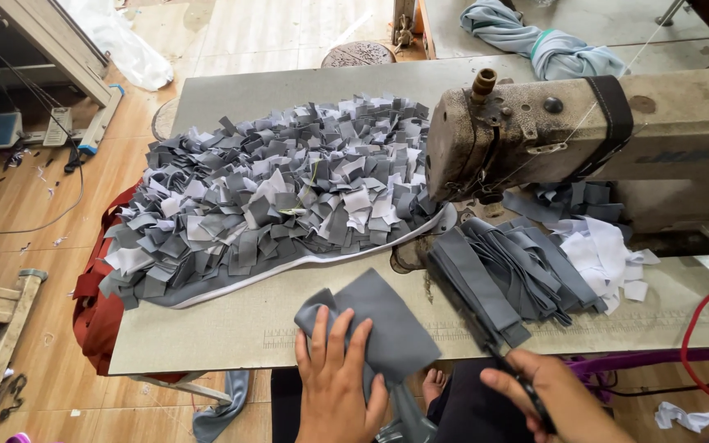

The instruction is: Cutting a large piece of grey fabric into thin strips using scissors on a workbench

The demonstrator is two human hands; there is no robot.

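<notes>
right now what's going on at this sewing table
A person sits at a worn industrial sewing machine. Their left hand presses flat on a folded piece of grey fabric at the table's near edge. Their right hand grips dark-handled scissors that point up toward a pile of grey strips, with white scraps beside it. A big mat covered in grey and white fabric tufts lies under the machine head, spreading left across the table.

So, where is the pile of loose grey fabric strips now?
In the head view, the grey strips lie right of centre on the table, under the sewing machine, beside white pieces.
</notes>
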